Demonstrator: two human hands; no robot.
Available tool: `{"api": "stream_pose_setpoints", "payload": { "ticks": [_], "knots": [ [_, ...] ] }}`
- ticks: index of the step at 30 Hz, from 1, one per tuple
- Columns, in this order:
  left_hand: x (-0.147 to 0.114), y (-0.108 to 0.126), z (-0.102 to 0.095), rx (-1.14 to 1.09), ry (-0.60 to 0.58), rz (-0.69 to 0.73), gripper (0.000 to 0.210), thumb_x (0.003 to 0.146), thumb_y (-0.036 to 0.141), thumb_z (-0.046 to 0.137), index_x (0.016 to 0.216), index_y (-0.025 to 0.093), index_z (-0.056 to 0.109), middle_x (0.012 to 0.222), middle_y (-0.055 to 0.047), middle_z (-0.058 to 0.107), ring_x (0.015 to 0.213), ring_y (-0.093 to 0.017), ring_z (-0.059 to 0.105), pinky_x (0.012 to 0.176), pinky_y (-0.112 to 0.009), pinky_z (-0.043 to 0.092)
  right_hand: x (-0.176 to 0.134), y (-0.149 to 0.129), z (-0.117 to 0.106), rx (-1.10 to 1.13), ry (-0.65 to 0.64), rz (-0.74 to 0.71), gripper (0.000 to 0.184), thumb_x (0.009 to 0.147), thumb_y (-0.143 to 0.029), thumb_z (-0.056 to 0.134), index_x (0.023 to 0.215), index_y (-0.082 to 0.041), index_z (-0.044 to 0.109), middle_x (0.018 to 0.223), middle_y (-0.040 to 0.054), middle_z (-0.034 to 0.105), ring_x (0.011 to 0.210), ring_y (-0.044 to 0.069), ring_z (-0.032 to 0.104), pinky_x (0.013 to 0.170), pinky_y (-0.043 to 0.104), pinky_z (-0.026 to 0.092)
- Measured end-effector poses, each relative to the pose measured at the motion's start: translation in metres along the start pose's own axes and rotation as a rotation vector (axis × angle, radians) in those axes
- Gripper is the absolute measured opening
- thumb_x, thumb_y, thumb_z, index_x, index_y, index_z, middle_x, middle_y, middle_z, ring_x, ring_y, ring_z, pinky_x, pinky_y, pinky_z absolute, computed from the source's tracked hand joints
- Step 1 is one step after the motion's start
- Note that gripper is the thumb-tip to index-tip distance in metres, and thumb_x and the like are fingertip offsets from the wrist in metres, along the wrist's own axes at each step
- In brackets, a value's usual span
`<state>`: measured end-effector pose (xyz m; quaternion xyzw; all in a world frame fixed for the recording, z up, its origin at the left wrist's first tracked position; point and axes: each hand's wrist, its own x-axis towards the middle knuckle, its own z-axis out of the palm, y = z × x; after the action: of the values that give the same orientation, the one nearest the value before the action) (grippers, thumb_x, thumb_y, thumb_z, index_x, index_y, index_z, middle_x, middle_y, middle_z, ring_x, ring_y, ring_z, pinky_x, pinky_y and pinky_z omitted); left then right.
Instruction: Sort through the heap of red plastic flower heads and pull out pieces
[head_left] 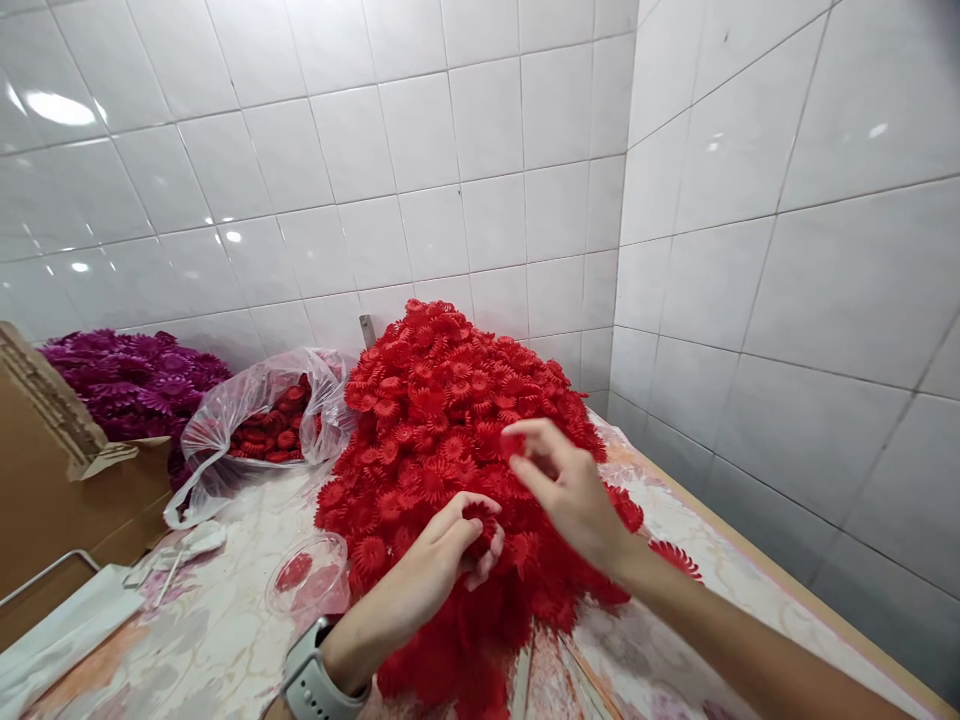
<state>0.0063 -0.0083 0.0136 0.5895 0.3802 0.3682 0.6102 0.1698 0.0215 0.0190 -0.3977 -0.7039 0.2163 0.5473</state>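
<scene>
A large heap of red artificial flowers (442, 400) rises on the table in front of me. My left hand (444, 545), with a watch on its wrist, curls its fingers around a dark red artificial flower (480, 525) at the front of the heap. Higher and to the right, my right hand (568, 490) pinches a small red piece (512, 444) between thumb and fingertips. That piece is blurred against the heap, and its exact shape cannot be made out.
Left of the heap lie a clear plastic bag (225, 405) of darker red flowers, a purple flower pile (142, 375) and a cardboard box (45, 470). A clear plastic tub (330, 548) with red contents stands nearer. Thin sticks (523, 672) lie at the front. Tiled walls (480, 130) enclose the corner.
</scene>
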Motion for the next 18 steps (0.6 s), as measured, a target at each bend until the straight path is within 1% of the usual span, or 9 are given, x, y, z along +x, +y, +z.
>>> {"api": "stream_pose_setpoints", "payload": {
  "ticks": [1, 2, 4, 6, 9, 11, 13, 15, 18],
  "knots": [
    [0.0, 0.001, 0.002, 0.002, 0.006, -0.009, 0.013, 0.082, 0.027, 0.042, 0.089, 0.018, 0.047, 0.066, 0.003, 0.049, 0.057, -0.008, 0.042, 0.055, -0.023, 0.032, 0.004, 0.003, -0.003, -0.004, 0.084, 0.025, 0.018, 0.08, -0.022, 0.044, 0.097, -0.021, 0.048, 0.059, -0.0069, 0.042, 0.052, 0.01, 0.042, 0.052, 0.021, 0.035],
    [0.001, 0.002, 0.002, -0.001, 0.017, -0.015, 0.018, 0.081, 0.031, 0.045, 0.091, 0.017, 0.047, 0.068, 0.001, 0.052, 0.057, -0.009, 0.044, 0.055, -0.024, 0.033, 0.007, 0.006, -0.005, -0.01, 0.105, 0.051, 0.02, 0.08, -0.026, 0.046, 0.1, -0.021, 0.046, 0.058, -0.0071, 0.043, 0.052, 0.01, 0.043, 0.052, 0.021, 0.035],
    [0.004, 0.0, 0.002, -0.025, 0.049, -0.009, 0.03, 0.075, 0.04, 0.055, 0.091, 0.015, 0.048, 0.073, -0.003, 0.057, 0.061, -0.011, 0.052, 0.057, -0.025, 0.037, 0.012, 0.012, -0.008, -0.069, -0.008, 0.093, 0.03, 0.078, -0.034, 0.049, 0.105, -0.021, 0.043, 0.056, -0.0078, 0.045, 0.051, 0.011, 0.044, 0.052, 0.022, 0.035],
    [0.01, -0.005, -0.002, -0.049, 0.08, 0.011, 0.041, 0.067, 0.046, 0.062, 0.088, 0.014, 0.05, 0.075, -0.006, 0.06, 0.065, -0.015, 0.057, 0.058, -0.026, 0.04, 0.014, 0.015, -0.009, -0.225, -0.136, 0.109, 0.037, 0.076, -0.041, 0.052, 0.106, -0.02, 0.044, 0.051, -0.0082, 0.045, 0.048, 0.012, 0.044, 0.05, 0.023, 0.033],
    [0.017, -0.011, -0.01, -0.034, 0.135, 0.015, 0.046, 0.063, 0.054, 0.062, 0.08, 0.013, 0.051, 0.062, -0.004, 0.059, 0.054, -0.014, 0.058, 0.049, -0.023, 0.038, 0.011, 0.01, -0.008, -0.415, -0.127, 0.081, 0.033, 0.08, -0.043, 0.047, 0.102, -0.019, 0.049, 0.049, -0.0077, 0.041, 0.047, 0.013, 0.044, 0.051, 0.024, 0.031],
    [0.019, -0.012, -0.012, 0.017, 0.166, 0.01, 0.045, 0.063, 0.058, 0.058, 0.073, 0.015, 0.049, 0.051, 0.001, 0.054, 0.039, -0.009, 0.049, 0.038, -0.02, 0.03, 0.007, 0.003, -0.006, -0.351, -0.146, 0.049, 0.026, 0.083, -0.04, 0.043, 0.099, -0.02, 0.049, 0.05, -0.0075, 0.04, 0.047, 0.012, 0.042, 0.05, 0.024, 0.031],
    [0.017, -0.01, -0.01, 0.069, 0.19, 0.017, 0.044, 0.064, 0.06, 0.056, 0.067, 0.017, 0.046, 0.044, 0.006, 0.046, 0.031, -0.005, 0.036, 0.033, -0.019, 0.019, 0.002, -0.004, -0.004, -0.197, -0.241, 0.015, 0.021, 0.084, -0.036, 0.043, 0.097, -0.02, 0.05, 0.054, -0.007, 0.041, 0.049, 0.011, 0.042, 0.05, 0.022, 0.032],
    [0.013, -0.006, -0.007, 0.079, 0.198, 0.03, 0.044, 0.066, 0.06, 0.055, 0.063, 0.017, 0.043, 0.043, 0.008, 0.04, 0.033, -0.003, 0.028, 0.035, -0.018, 0.015, -0.003, -0.01, 0.0, -0.066, -0.338, -0.013, 0.019, 0.083, -0.032, 0.046, 0.098, -0.02, 0.05, 0.058, -0.0063, 0.043, 0.052, 0.01, 0.042, 0.05, 0.021, 0.034],
    [0.007, -0.002, -0.001, 0.015, 0.149, -0.003, 0.047, 0.071, 0.063, 0.046, 0.067, 0.017, 0.044, 0.05, 0.007, 0.036, 0.041, -0.004, 0.026, 0.04, -0.018, 0.017, -0.01, -0.013, 0.005, -0.011, -0.434, -0.048, 0.025, 0.078, -0.027, 0.052, 0.102, -0.021, 0.048, 0.06, -0.0063, 0.044, 0.053, 0.009, 0.043, 0.05, 0.02, 0.034]
  ]
}}
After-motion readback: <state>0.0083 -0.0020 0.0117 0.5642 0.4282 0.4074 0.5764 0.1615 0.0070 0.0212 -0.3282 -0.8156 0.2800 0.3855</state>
